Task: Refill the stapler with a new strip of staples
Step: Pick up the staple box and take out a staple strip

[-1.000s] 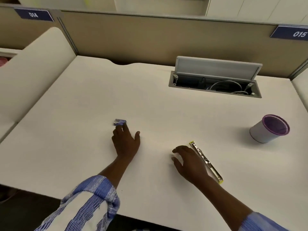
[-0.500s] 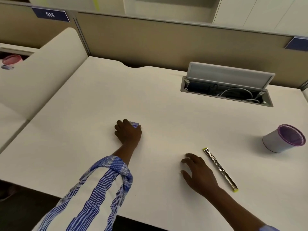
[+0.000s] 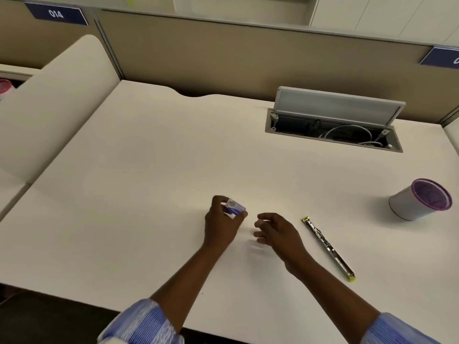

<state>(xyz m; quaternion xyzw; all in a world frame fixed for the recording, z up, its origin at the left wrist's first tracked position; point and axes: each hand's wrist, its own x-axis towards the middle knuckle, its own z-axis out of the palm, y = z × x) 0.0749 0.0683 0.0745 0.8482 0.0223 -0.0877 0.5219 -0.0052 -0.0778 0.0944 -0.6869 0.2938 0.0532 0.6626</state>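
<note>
Currently the staple box (image 3: pixel 233 209) is pinched by the left hand (image 3: pixel 221 224) at frame centre (likely for opening). Nothing is held by the right hand (image 3: pixel 275 232), fingers relaxed, just beside it. The stapler (image 3: pixel 327 248) is laid on the desk (image 3: pixel 149 194), lower right, untouched.

One wide-angle view from the head, facing forward and down, close above the desk (image 3: pixel 149 170), partition (image 3: pixel 223 53) along upper frame.
</note>
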